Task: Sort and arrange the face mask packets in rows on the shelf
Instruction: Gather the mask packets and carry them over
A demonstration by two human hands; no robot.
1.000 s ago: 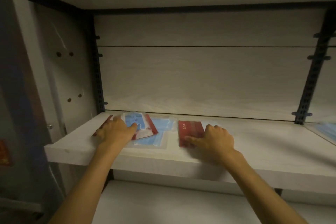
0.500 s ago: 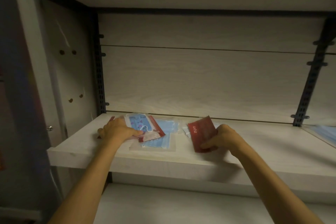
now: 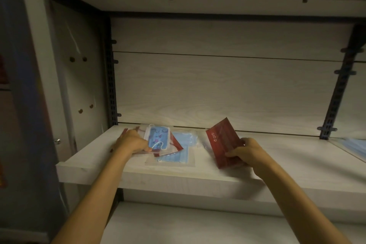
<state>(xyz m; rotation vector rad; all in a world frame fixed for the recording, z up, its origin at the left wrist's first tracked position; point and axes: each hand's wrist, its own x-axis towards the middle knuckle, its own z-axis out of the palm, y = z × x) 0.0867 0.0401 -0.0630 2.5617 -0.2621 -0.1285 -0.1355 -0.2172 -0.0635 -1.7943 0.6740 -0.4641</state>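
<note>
Shelf [image 3: 277, 156] carries the packets: the right hand [image 3: 244, 153] grips a red packet [image 3: 223, 142], tilted up off the board. The left hand [image 3: 131, 142] pinches a patterned mask packet [image 3: 158, 138] lying over a plain blue mask packet [image 3: 181, 154] at the left end.

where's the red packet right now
In the head view, the red packet is right of centre, tilted up off the shelf in the right hand, right of the blue mask packets.
</note>
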